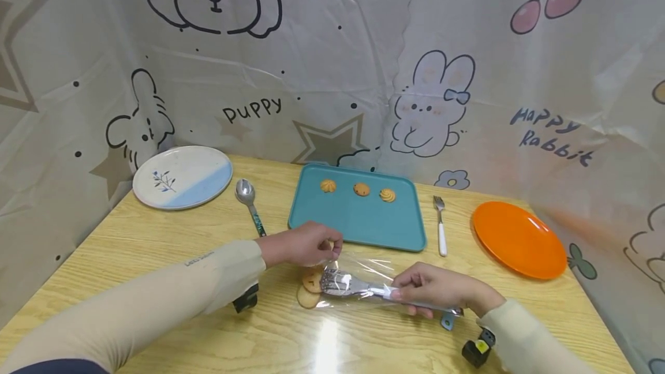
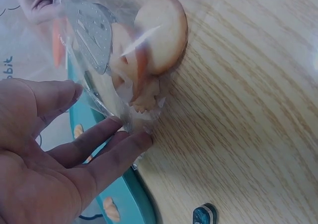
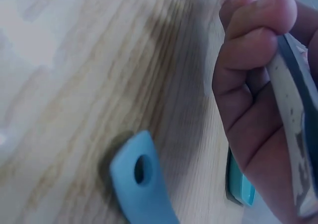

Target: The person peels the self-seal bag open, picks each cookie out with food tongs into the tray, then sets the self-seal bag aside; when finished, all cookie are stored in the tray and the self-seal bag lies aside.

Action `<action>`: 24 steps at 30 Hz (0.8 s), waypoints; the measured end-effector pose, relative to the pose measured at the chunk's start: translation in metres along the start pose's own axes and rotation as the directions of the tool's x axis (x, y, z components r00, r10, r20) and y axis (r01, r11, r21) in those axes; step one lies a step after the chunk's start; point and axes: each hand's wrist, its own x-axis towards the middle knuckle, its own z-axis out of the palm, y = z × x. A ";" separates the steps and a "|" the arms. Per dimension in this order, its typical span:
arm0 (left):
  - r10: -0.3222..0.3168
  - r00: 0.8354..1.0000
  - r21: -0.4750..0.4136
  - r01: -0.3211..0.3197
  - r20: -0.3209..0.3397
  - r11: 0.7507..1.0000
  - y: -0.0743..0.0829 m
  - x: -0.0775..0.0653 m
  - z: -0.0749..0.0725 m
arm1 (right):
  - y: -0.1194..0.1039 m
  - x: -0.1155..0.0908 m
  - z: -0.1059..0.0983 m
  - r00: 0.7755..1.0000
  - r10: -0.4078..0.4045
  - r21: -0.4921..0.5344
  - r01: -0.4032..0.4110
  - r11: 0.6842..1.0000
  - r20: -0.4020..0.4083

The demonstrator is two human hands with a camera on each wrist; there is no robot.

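My right hand (image 1: 433,288) grips the handle of metal food tongs (image 1: 340,283); in the right wrist view its fingers curl round the long handle (image 3: 293,119). The perforated head (image 2: 92,33) lies within a clear plastic bag (image 1: 371,267). Several cookies (image 2: 161,35), round and pale brown, are in the bag beside the tongs' head, at its left end. My left hand (image 1: 306,244) is over the bag's far left edge. In the left wrist view its fingertips (image 2: 144,137) touch the plastic, with the thumb apart from the fingers.
Behind the hands lies a teal tray (image 1: 353,218) bearing three cookies. A spoon (image 1: 249,198) and a white-and-blue plate (image 1: 182,175) are left; a white-handled fork (image 1: 440,224) and an orange plate (image 1: 519,241) are right. A light-blue handle end (image 3: 141,179) lies below my right hand.
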 end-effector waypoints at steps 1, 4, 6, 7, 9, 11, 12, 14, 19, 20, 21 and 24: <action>-0.001 1.000 -0.002 0.001 0.002 1.000 0.000 0.000 0.000 | 0.000 -0.001 0.000 1.000 0.006 -0.001 -0.006 1.000 -0.003; 0.007 1.000 -0.009 -0.007 0.008 1.000 0.000 0.000 0.000 | 0.000 -0.008 0.001 0.999 0.029 -0.001 -0.029 1.000 -0.017; 0.022 1.000 -0.008 -0.022 0.010 1.000 0.000 0.000 0.000 | 0.001 -0.016 0.000 0.999 0.034 0.015 -0.033 0.999 -0.020; 0.029 1.000 -0.007 -0.029 0.011 1.000 0.000 -0.001 -0.001 | 0.001 -0.021 0.000 0.999 0.033 0.027 -0.032 0.999 -0.024; 0.043 0.999 -0.004 -0.043 0.014 0.999 0.000 -0.001 -0.001 | 0.003 -0.032 -0.001 0.999 0.033 0.055 -0.031 0.998 -0.031; 0.055 0.998 0.002 -0.055 0.014 0.998 -0.001 -0.001 -0.001 | 0.005 -0.044 -0.003 0.998 0.037 0.072 -0.034 0.997 -0.041; 0.058 0.998 0.006 -0.058 0.013 0.998 -0.001 -0.001 -0.001 | 0.005 -0.051 -0.004 0.998 0.040 0.076 -0.036 0.996 -0.048; 0.057 0.998 0.012 -0.057 0.012 0.998 -0.001 -0.001 -0.001 | 0.007 -0.065 -0.005 0.997 0.037 0.088 -0.031 0.996 -0.062; 0.038 0.999 0.007 -0.038 0.008 0.999 0.000 -0.002 -0.001 | 0.010 -0.106 -0.007 0.995 0.032 0.127 -0.020 0.992 -0.092; 0.032 0.999 0.000 -0.032 0.009 0.999 0.000 -0.002 -0.001 | 0.011 -0.115 -0.008 0.995 0.039 0.138 -0.026 0.990 -0.094; 0.029 1.000 -0.003 -0.029 0.009 1.000 0.000 -0.002 -0.001 | 0.011 -0.123 -0.009 0.994 0.046 0.151 -0.031 0.988 -0.095; 0.020 1.000 -0.009 -0.020 0.010 1.000 0.000 -0.001 -0.001 | 0.012 -0.147 -0.013 0.994 0.049 0.167 -0.031 0.985 -0.103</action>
